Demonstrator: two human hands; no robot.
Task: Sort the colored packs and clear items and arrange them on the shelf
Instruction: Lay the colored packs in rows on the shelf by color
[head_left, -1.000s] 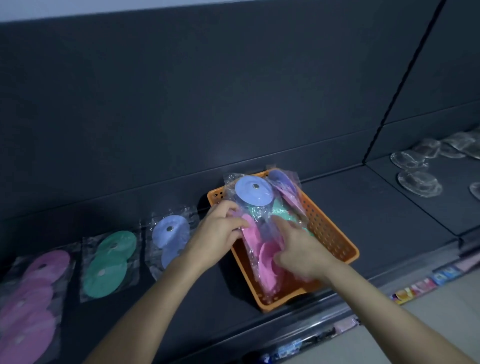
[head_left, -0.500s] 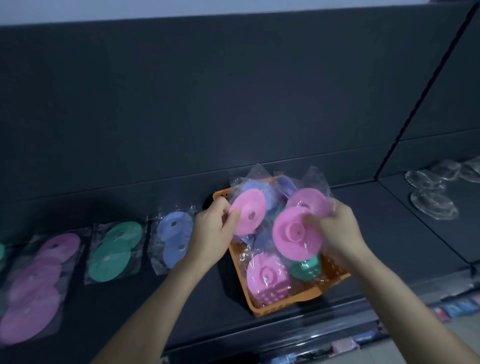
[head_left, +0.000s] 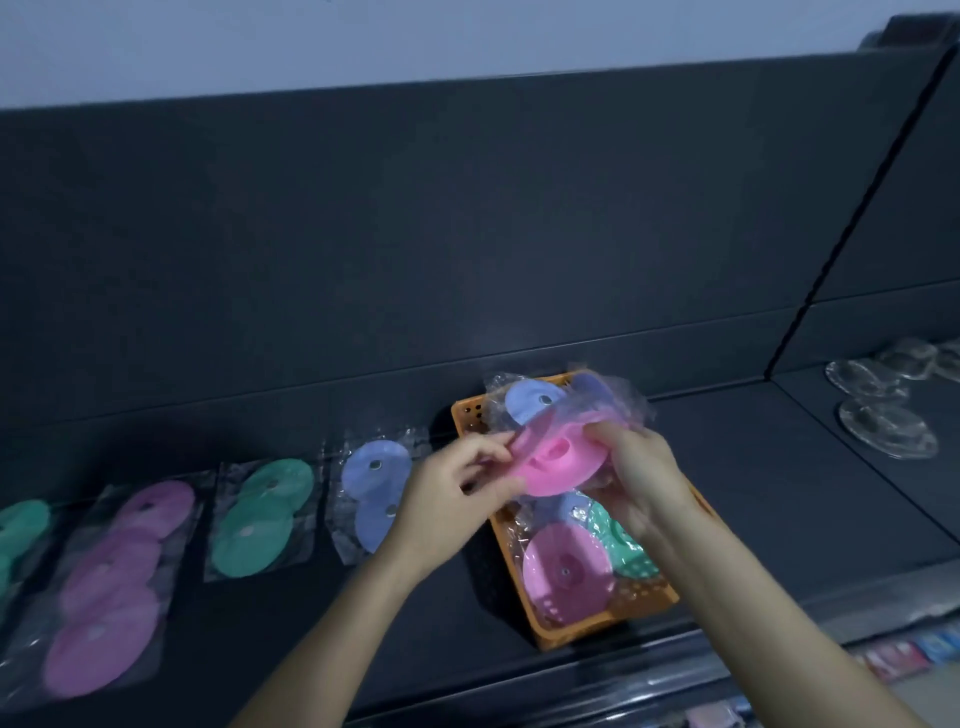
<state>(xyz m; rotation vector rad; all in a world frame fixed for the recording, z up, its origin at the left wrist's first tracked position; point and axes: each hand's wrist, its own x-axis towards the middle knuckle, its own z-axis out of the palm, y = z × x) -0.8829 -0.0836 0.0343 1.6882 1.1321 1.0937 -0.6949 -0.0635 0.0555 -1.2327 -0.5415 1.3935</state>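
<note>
Both hands hold one clear-wrapped pink pack (head_left: 563, 460) of round discs, lifted above the orange basket (head_left: 587, 626). My left hand (head_left: 457, 493) pinches its left end and my right hand (head_left: 641, 475) grips its right end. The basket still holds a pink pack (head_left: 566, 571), a green pack (head_left: 621, 545) and blue packs (head_left: 535, 402). On the dark shelf (head_left: 779, 483), left of the basket, lie a blue pack (head_left: 374, 491), a green pack (head_left: 262, 517) and a pink pack (head_left: 111, 587) in a row.
Another green pack (head_left: 18, 530) shows at the far left edge. Clear round items (head_left: 885, 426) sit on the neighbouring shelf section at right, past a black divider. The dark back panel rises behind the shelf. Price labels (head_left: 904, 657) run along the shelf's front edge.
The pink pack came up out of the basket into both hands and now lies flatter between them. The view has drifted left, showing more of the sorted row.
</note>
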